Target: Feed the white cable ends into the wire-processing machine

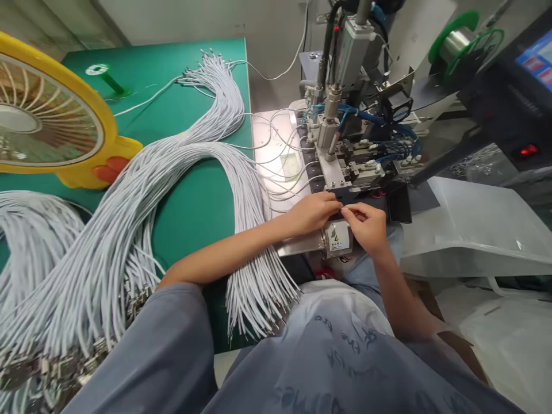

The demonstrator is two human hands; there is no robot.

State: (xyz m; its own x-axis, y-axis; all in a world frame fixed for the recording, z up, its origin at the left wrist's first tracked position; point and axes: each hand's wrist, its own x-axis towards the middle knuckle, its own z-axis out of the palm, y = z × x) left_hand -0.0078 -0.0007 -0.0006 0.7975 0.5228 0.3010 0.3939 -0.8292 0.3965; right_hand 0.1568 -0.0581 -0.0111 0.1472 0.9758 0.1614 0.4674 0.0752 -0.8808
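My left hand (311, 211) and my right hand (367, 225) meet at the front edge of a small machine (345, 144) with pneumatic cylinders and blue hoses. Both hands are closed in a pinch, fingertips almost touching; what they hold is too small to name, perhaps a thin wire end. Just below them sits a metal block with a warning label (339, 237). A large bundle of white cables (185, 190) lies across the green mat (194, 213) under my left forearm, its ends hanging near my lap.
A yellow fan (47, 121) stands at the left. More white cables with metal connectors (38, 299) pile at the lower left. A white plastic tray (474, 224) sits right of the machine. A green solder spool (466, 40) and a screen (537, 60) are at the upper right.
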